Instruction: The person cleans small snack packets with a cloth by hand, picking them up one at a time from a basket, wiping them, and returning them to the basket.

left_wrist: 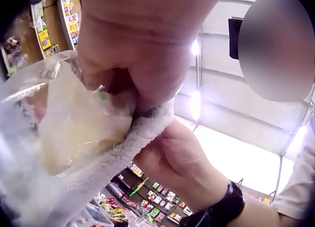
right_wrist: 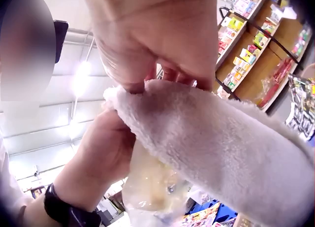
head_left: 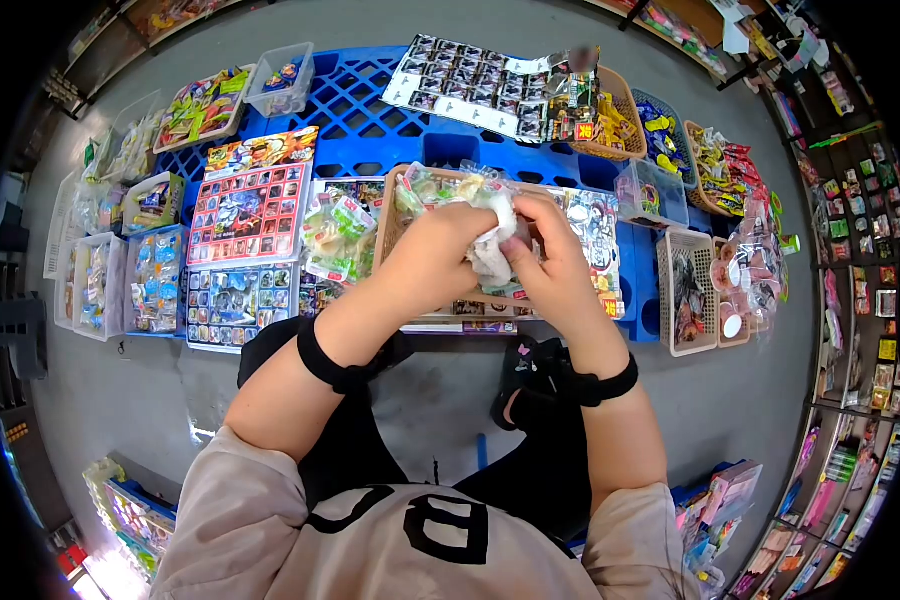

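Over a tan basket (head_left: 382, 235), my left hand (head_left: 440, 245) pinches a clear plastic packet (left_wrist: 74, 123) with something pale yellow inside. A white fluffy cloth (head_left: 492, 255) lies against the packet. Fingers of my right hand (head_left: 552, 260) grip the cloth's upper edge. Seen from the right wrist, the cloth (right_wrist: 211, 143) hangs as a folded strip below the right hand (right_wrist: 157, 35), and the packet (right_wrist: 152, 182) shows behind it, below the left hand (right_wrist: 106, 143). Several clear packets with green and red labels (head_left: 425, 190) fill the basket under the hands.
More such packets (head_left: 338, 235) lie left of the basket, on printed card sheets. A blue plastic pallet (head_left: 355, 95) bears the goods. Sticker boards (head_left: 245, 205) and bins (head_left: 155, 275) stand at left; snack baskets (head_left: 690, 290) stand at right. Stocked shelves (head_left: 850, 260) line the right side.
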